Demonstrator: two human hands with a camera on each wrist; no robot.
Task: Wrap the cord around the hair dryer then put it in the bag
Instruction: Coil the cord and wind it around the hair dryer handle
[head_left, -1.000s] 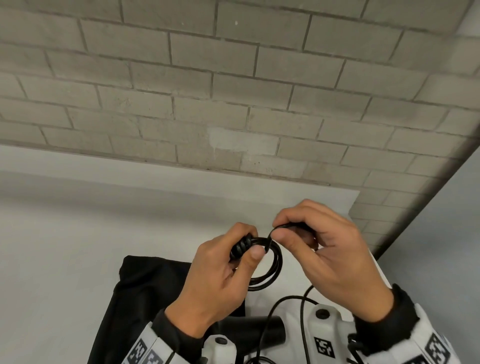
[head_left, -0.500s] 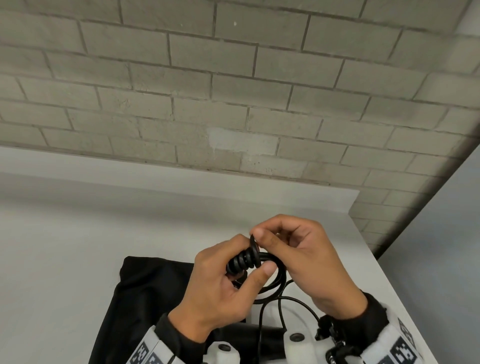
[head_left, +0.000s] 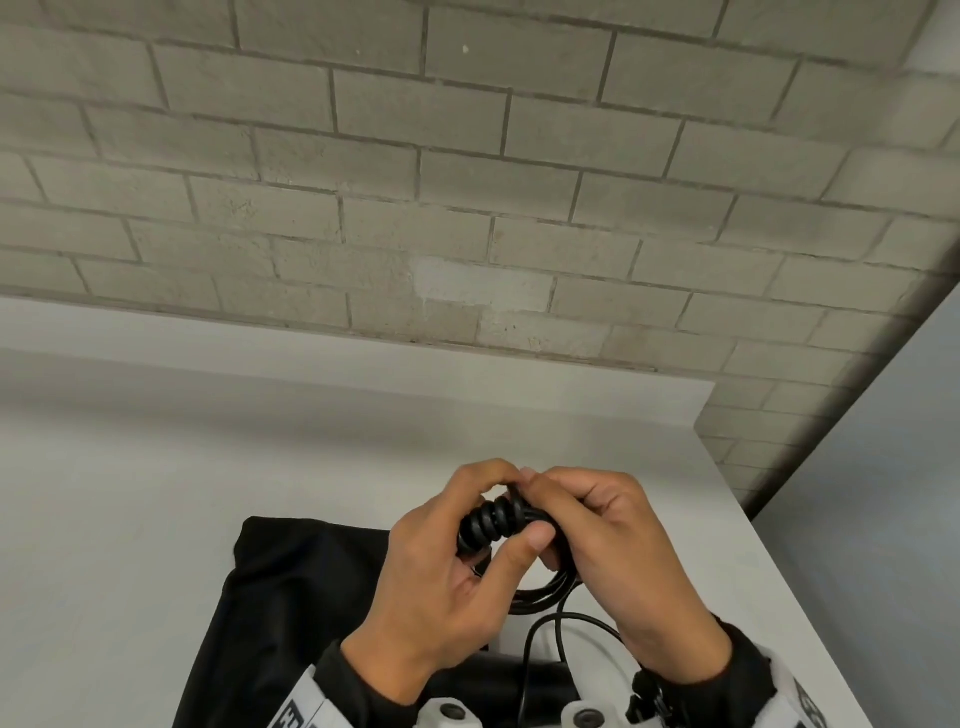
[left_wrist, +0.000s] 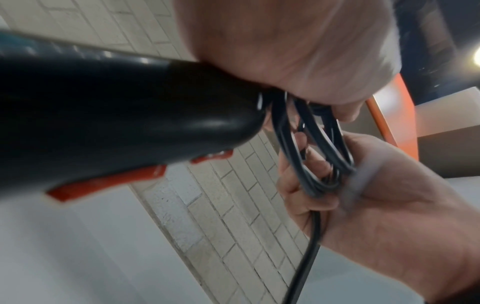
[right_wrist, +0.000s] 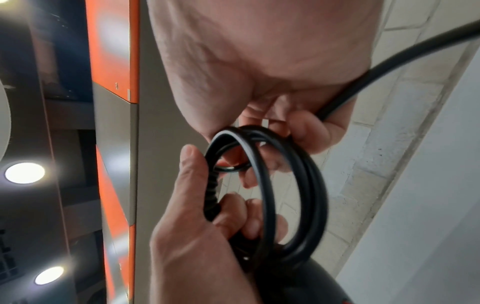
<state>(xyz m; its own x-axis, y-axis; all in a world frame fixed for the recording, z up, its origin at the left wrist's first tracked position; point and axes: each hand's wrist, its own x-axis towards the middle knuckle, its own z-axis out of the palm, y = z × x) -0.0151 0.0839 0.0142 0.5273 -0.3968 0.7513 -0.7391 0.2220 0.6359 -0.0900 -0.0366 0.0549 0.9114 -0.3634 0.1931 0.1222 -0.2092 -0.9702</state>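
The head view looks forward and down at the surface and brick wall. Both wrist views sit very close, looking upward, sharing the coiled cord.

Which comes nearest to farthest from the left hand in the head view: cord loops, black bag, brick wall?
1. The cord loops: gripped in the left hand, between both hands.
2. The black bag: on the table beneath and left of that hand.
3. The brick wall: behind the table, farthest.
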